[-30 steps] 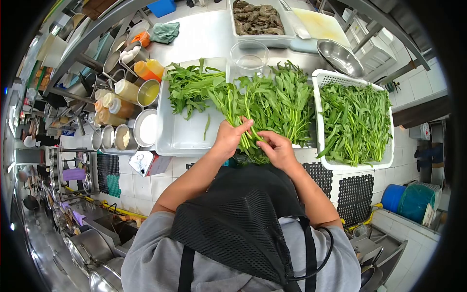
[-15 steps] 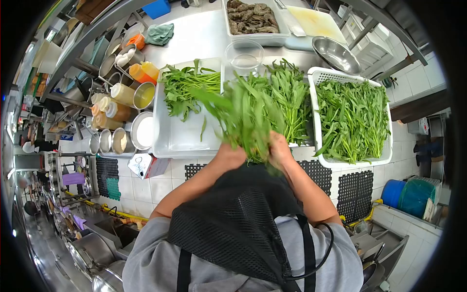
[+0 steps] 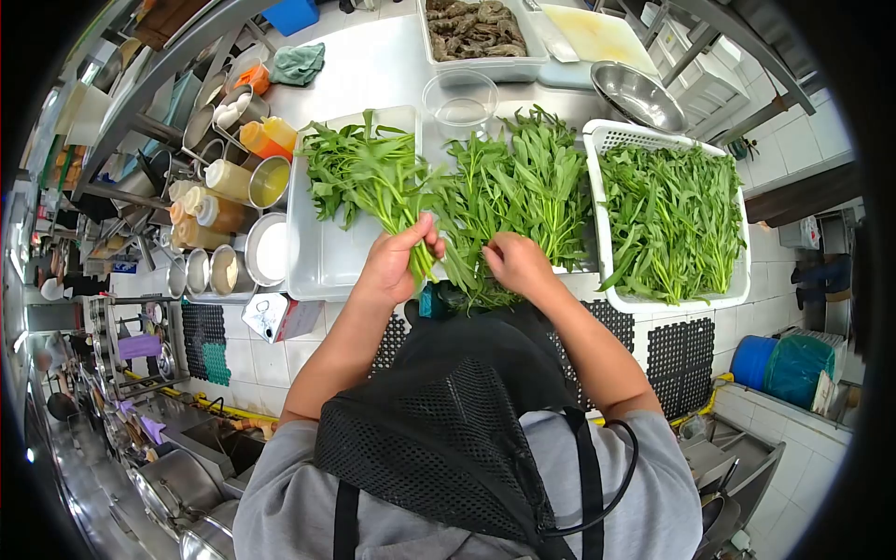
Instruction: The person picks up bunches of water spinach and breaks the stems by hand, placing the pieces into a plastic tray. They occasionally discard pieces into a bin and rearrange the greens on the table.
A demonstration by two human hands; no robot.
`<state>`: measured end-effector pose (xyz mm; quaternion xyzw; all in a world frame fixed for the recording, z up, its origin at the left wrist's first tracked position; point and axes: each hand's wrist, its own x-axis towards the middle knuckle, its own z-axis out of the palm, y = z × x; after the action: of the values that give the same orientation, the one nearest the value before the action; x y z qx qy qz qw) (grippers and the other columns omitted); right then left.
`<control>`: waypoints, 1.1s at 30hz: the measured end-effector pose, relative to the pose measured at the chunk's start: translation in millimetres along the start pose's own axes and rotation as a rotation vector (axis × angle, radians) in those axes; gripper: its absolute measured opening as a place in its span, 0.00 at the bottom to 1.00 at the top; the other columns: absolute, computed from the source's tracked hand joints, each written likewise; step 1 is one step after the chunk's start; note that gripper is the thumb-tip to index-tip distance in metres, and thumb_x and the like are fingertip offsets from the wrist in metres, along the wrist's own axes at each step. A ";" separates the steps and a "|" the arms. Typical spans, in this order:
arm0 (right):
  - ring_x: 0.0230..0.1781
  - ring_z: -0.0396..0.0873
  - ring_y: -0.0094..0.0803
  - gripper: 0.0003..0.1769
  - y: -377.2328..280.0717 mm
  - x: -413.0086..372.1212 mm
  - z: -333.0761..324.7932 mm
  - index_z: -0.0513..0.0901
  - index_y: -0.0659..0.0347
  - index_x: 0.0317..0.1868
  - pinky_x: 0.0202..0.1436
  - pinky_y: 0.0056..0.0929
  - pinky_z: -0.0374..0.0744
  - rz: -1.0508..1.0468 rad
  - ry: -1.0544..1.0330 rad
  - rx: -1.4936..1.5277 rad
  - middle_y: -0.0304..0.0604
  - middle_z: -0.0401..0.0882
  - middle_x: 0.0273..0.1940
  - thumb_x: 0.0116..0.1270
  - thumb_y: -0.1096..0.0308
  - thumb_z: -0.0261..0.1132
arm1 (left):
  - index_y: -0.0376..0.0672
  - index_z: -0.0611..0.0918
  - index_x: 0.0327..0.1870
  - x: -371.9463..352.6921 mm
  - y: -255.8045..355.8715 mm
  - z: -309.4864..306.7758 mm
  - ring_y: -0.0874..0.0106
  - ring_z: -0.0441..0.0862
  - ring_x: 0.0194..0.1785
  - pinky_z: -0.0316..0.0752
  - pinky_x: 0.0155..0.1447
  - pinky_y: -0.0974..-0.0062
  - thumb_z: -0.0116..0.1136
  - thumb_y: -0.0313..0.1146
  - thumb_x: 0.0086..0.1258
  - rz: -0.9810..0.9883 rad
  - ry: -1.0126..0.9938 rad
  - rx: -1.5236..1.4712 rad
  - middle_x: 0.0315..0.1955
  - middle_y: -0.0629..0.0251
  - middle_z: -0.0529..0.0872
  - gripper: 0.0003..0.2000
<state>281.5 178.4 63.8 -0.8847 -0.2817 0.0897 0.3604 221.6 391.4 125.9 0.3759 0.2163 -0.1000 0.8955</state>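
My left hand is closed round the stems of a bunch of water spinach, whose leaves reach over the clear plastic tray. More cut water spinach lies at the far end of that tray, partly behind the bunch. To the right, my right hand has its fingers curled in, close to the loose water spinach on the counter. What those fingers hold, if anything, is hidden. Some stems and leaf bits hang at the counter edge between my hands.
A white basket full of greens stands on the right. At the back are a tub of shrimp, a clear bowl, a steel bowl and a cutting board. Sauce bottles and steel pots line the left.
The bunch, blurred between both hands before, has moved left toward the tray in my left hand. My hands are farther apart; the right has come away from the bunch.
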 end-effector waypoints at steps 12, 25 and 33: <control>0.26 0.79 0.44 0.11 3.6 37.7 6.0 0.79 0.65 0.28 0.33 0.39 0.78 0.140 0.216 -0.085 0.53 0.79 0.26 0.56 0.64 0.63 | 0.39 0.78 0.38 -6.3 -10.6 -3.4 0.71 0.81 0.38 0.74 0.46 0.74 0.55 0.32 0.72 0.263 0.008 0.213 0.31 0.64 0.82 0.06; 0.34 0.76 0.18 0.05 4.5 34.6 -49.6 0.84 0.64 0.38 0.42 0.18 0.73 0.307 0.182 0.877 0.34 0.82 0.32 0.61 0.74 0.66 | 0.36 0.79 0.38 8.7 -35.1 8.9 0.73 0.81 0.33 0.76 0.39 0.75 0.62 0.29 0.66 0.241 0.037 0.260 0.30 0.64 0.83 0.07; 0.36 0.78 0.19 0.14 2.5 27.1 -34.5 0.78 0.67 0.49 0.41 0.18 0.75 0.198 -0.029 0.996 0.38 0.82 0.36 0.62 0.80 0.65 | 0.35 0.80 0.42 21.5 -47.5 15.2 0.74 0.81 0.33 0.75 0.38 0.76 0.62 0.30 0.67 0.199 0.055 0.353 0.33 0.62 0.84 0.08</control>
<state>317.5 172.0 88.3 -0.6268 -0.1243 0.2591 0.7243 229.2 347.1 95.5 0.5493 0.1817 -0.0372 0.8148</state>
